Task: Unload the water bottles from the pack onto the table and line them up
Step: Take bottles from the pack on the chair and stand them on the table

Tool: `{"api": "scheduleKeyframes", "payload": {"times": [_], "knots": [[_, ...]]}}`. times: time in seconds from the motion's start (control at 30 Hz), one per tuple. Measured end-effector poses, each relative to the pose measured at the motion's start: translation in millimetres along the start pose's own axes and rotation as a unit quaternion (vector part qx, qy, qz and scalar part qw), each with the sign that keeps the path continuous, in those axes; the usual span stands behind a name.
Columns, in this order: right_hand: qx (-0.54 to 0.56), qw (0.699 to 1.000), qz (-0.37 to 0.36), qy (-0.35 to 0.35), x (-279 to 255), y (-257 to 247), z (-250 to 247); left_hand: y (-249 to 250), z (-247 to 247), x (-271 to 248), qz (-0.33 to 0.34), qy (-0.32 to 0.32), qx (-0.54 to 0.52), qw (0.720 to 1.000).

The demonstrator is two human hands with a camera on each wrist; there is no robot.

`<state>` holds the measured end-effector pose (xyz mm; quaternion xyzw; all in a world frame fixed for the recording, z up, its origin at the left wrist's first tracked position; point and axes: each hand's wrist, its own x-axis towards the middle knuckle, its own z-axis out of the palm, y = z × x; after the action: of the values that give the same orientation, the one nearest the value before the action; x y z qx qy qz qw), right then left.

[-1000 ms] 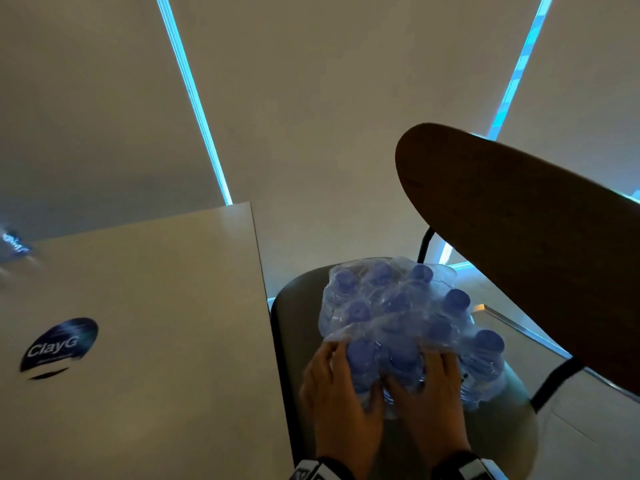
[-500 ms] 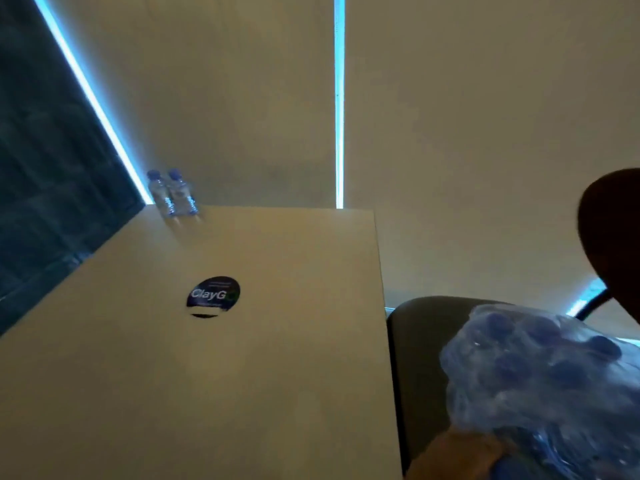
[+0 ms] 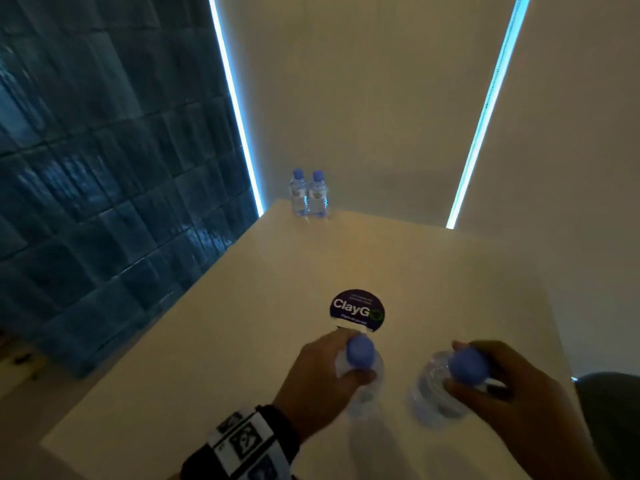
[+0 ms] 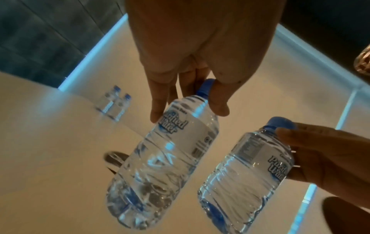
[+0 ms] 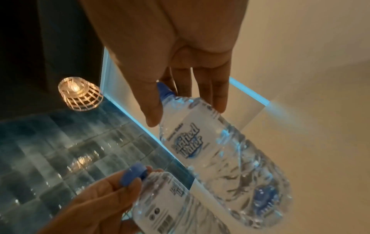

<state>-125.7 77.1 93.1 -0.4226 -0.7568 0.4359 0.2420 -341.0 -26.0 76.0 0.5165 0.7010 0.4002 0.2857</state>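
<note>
Head view pictures are laid out from left to right. A blue tiled wall (image 3: pixel 104 168) is seen at the far left. A bright blue light strip (image 3: pixel 235 105) is seen next to it. Two small water bottles (image 3: pixel 309 197) are stood upright, side by side and touching, at the far edge of the table (image 3: pixel 207 341), near its left corner. A round dark sticker (image 3: pixel 357 310) is stuck on the table top, nearer to the person.

Just below the sticker, the left hand (image 3: pixel 322 379) is held over the table. A bottle with a blue cap, the left bottle (image 3: pixel 363 372), is gripped near its top. In the left wrist view, the thumb and fingers (image 4: pixel 158 104) are curled round the neck and shoulder of this bottle, and the bottle is hung tilted above the table. A black and white patterned band (image 3: pixel 242 441) is worn on the left wrist.

To the right, the right hand (image 3: pixel 509 393) is held close by, and a second bottle, the right bottle (image 3: pixel 436 386), is gripped. In the right wrist view, its neck is pinched between the thumb and the fingers (image 5: pixel 218 93), which are kept close together. This bottle is tilted too. The two held bottles are near each other but apart.

A second light strip (image 3: pixel 485 109) is seen on the pale wall at the right. A lit lamp (image 5: pixel 80 93) is shown in the right wrist view.
</note>
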Motion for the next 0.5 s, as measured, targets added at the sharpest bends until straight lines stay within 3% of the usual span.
{"api": "scheduleKeyframes", "payload": {"times": [0.17, 0.27, 0.5], "knots": [[-0.035, 0.998, -0.058, -0.004, 105.6, -42.0, 106.2, -56.0, -84.7, 66.4, -0.03, 0.115, 0.066, 0.991], [-0.035, 0.999, -0.031, -0.014, 158.7, -58.2, 149.9, -87.1, -118.5, 103.3, -0.043, 0.17, 0.062, 0.982], [-0.05, 0.999, 0.016, -0.013, 234.5, -63.0, 212.1, -131.7, -150.7, 171.1, -0.081, 0.16, 0.056, 0.982]]}}
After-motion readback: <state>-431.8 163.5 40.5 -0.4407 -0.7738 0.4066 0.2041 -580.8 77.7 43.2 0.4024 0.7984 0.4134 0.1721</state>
